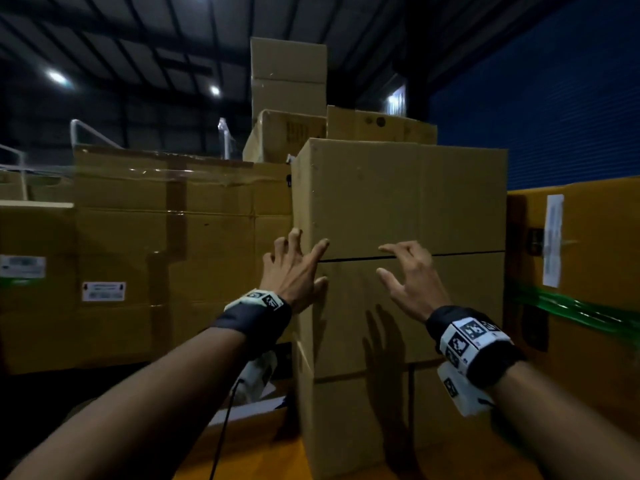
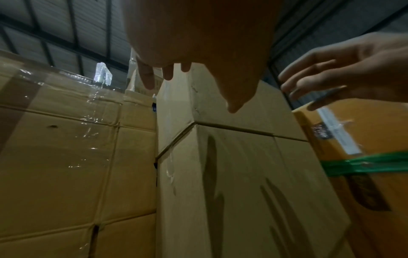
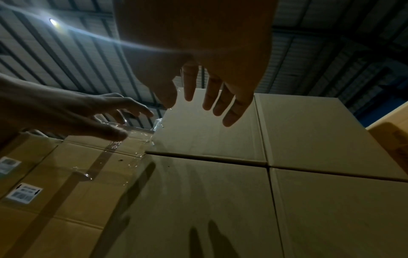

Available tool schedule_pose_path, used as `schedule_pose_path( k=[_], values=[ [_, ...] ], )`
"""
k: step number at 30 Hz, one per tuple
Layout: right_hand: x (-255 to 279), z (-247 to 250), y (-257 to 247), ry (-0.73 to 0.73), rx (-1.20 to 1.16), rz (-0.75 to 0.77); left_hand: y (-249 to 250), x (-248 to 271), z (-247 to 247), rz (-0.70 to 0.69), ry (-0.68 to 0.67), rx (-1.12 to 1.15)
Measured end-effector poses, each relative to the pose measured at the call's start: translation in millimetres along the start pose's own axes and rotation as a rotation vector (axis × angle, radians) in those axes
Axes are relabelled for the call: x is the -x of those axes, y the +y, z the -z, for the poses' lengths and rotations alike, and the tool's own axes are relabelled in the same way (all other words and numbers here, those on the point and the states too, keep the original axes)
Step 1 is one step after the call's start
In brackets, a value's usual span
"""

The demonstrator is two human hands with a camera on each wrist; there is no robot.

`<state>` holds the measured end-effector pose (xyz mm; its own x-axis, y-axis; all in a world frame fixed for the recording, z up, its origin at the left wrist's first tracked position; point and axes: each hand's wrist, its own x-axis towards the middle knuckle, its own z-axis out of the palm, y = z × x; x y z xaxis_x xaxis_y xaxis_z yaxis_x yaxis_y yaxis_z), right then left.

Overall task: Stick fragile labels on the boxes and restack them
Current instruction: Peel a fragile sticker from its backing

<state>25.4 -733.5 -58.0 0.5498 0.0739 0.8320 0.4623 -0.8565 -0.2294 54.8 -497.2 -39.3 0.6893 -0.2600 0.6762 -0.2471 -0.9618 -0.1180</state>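
Observation:
A stack of plain brown cardboard boxes stands right in front of me. The top box (image 1: pixel 401 195) sits on a middle box (image 1: pixel 408 306), with a dark seam between them at hand height. My left hand (image 1: pixel 294 268) is open with spread fingers at the stack's front-left corner, beside the seam. My right hand (image 1: pixel 412 278) is open too, fingers loosely bent, hovering just before the front face at the seam. Neither hand holds anything. The same top box (image 2: pixel 243 108) (image 3: pixel 220 132) shows from below in both wrist views. No label is visible on these boxes.
Large taped cartons (image 1: pixel 166 244) with small white labels fill the left side. An orange-brown carton (image 1: pixel 581 258) with a green band and a white paper slip stands at the right. More boxes (image 1: pixel 287 77) tower behind. A blue wall is at the back right.

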Motion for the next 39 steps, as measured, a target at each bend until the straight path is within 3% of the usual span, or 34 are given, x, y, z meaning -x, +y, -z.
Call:
schedule_pose_path(
  k=[7,18,27,33,39],
  values=[
    [-36,-23,37,0.040,0.006,-0.001,-8,-72,-31,0.102,0.059,0.115],
    [-82,-52,64,0.110,0.083,-0.066,-45,-80,-49,0.006,0.159,0.176],
    [-109,-52,76,0.094,0.048,-0.119,-29,-96,-46,-0.019,0.228,0.363],
    [-106,-48,69,0.171,0.046,0.002,-34,-89,-30,-0.032,0.267,0.415],
    [-86,-42,20,0.255,0.101,0.182,-70,-27,18,-0.013,0.405,0.327]
  ],
)
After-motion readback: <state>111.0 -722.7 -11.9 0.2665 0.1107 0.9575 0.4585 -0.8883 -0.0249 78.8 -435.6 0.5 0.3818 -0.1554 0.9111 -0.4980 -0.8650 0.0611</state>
